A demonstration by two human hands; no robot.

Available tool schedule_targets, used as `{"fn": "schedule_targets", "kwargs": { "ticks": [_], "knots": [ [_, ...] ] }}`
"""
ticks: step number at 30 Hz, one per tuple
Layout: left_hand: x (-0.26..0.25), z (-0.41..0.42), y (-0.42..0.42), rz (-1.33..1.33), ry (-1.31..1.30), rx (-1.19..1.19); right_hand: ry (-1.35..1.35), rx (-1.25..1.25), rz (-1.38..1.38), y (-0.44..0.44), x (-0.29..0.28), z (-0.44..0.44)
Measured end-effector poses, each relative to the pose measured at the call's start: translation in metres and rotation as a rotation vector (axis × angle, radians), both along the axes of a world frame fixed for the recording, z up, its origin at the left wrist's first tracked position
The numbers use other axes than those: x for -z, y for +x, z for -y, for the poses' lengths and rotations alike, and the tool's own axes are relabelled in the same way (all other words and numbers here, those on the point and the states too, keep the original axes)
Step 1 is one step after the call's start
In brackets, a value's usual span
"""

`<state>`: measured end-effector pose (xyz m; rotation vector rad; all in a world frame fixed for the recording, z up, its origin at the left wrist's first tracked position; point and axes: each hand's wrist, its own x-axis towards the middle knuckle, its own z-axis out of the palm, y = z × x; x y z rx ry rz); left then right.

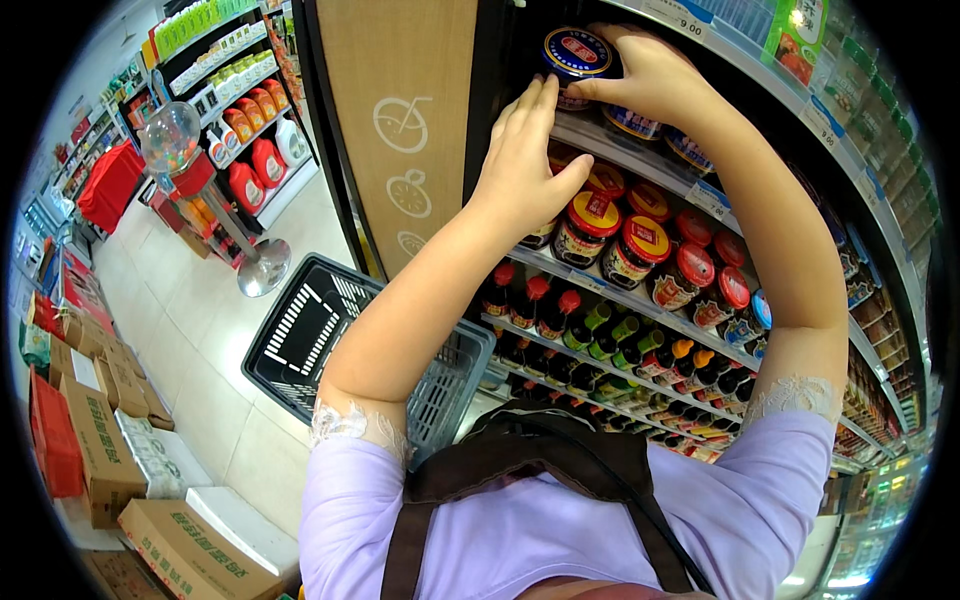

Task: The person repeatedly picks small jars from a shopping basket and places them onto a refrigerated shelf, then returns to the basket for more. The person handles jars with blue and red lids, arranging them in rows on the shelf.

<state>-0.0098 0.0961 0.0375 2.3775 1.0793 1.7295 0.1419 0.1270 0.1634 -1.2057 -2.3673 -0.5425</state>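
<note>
At the top shelf of a grocery rack, my right hand (pixel 652 75) is curled around a round tin with a dark blue lid (pixel 576 52), its thumb at the near side. The lid bears a red emblem and writing. My left hand (pixel 529 154) reaches up from the left; its fingertips meet the tin's lower left side, and its thumb stands apart. Part of another container shows beneath this tin, mostly covered by fingers. To the right, similar blue tins (pixel 631 121) sit on the same shelf, partly hidden by my right arm.
Jars with yellow lids (pixel 592 214) and red lids (pixel 694 262) fill the shelf below. Sauce bottles (pixel 592 326) line the lower shelves. A dark shopping basket (pixel 300 322) is beneath my left arm. Farther left are a gumball machine (pixel 172 139) and cardboard boxes (pixel 97 442).
</note>
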Motion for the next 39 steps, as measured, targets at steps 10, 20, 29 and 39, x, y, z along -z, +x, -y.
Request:
{"fn": "schedule_targets", "kwargs": {
  "ticks": [10, 20, 29, 39],
  "knots": [
    [-0.001, 0.003, 0.0, -0.02, 0.011, -0.02, -0.109, -0.015, -0.017, 0.006, 0.001, -0.014],
    [0.0, -0.001, 0.002, -0.035, 0.031, -0.017, -0.077, 0.073, 0.023, 0.003, 0.003, -0.012],
    [0.003, -0.001, -0.001, -0.035, 0.019, -0.013, -0.004, 0.22, 0.108, -0.01, 0.001, 0.003],
    [0.096, 0.111, -0.067, -0.017, -0.192, 0.255, 0.315, -0.39, -0.024, 0.013, 0.058, 0.104]
  ]
}}
